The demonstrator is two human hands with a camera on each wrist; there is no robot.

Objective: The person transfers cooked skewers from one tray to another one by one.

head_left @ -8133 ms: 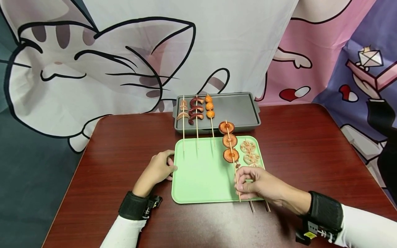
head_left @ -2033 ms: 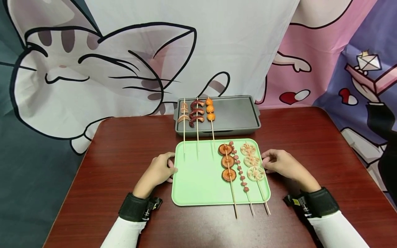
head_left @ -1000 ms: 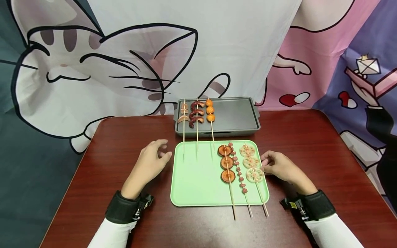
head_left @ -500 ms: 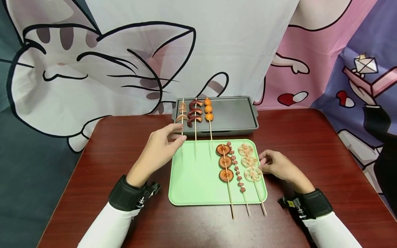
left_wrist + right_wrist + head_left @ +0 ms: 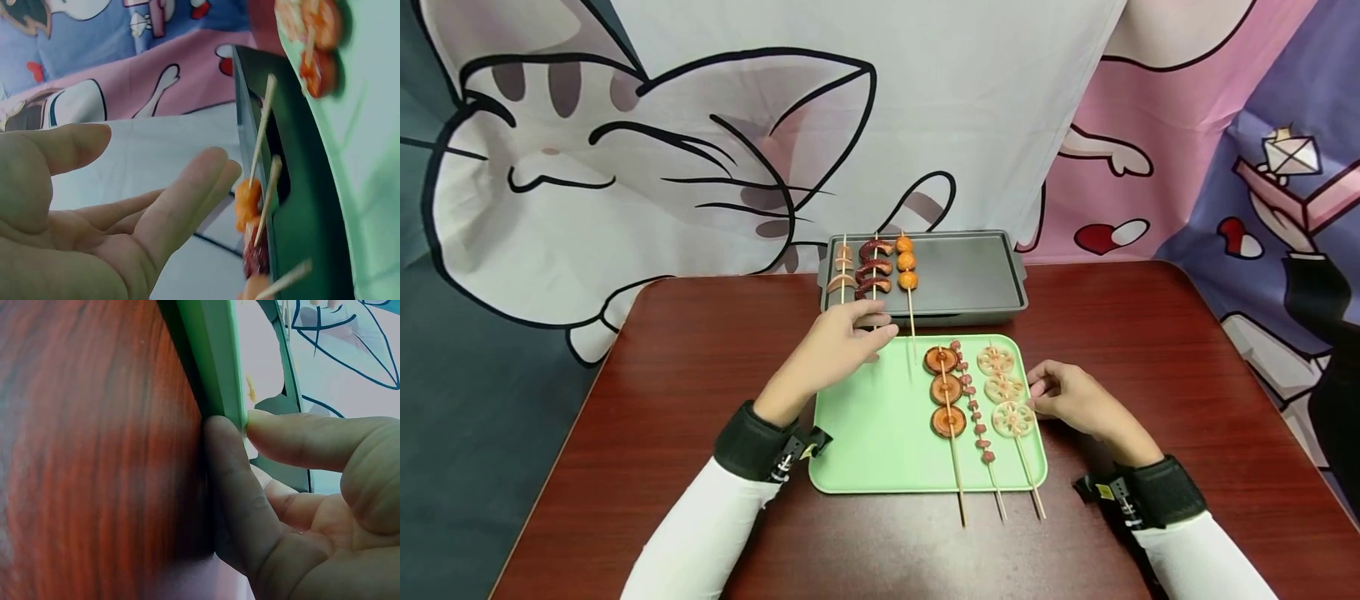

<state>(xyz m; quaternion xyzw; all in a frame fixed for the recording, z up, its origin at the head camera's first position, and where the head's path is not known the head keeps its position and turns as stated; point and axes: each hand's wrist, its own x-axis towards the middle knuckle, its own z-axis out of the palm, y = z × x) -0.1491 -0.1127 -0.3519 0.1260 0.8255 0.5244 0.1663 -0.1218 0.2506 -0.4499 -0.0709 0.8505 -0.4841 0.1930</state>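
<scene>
My left hand (image 5: 838, 346) is over the far left of the green tray (image 5: 880, 442), beside the stick ends of the skewers on the grey baking tray (image 5: 973, 275). In the left wrist view its thumb and fingers (image 5: 181, 206) are apart with nothing between them. Nearest it is the skewer of dark red curled pieces (image 5: 875, 268); an orange ball skewer (image 5: 907, 260) is to its right, a pale-slice skewer (image 5: 842, 260) to its left. My right hand (image 5: 1078, 408) pinches the green tray's right edge between thumb and finger, clearly shown in the right wrist view.
On the green tray's right half lie a mushroom-slice skewer (image 5: 946, 389), a thin skewer of small pink pieces (image 5: 977, 418) and a lotus root skewer (image 5: 1011, 418). Their sticks overhang the near rim. Both trays stand on a brown wooden table (image 5: 647, 400); a printed cloth (image 5: 970, 100) hangs behind.
The mushroom skewer was laid on the green tray, and my right hand took the tray's right edge. My left hand let go of the left edge and moved up and right past the pale-slice skewer.
</scene>
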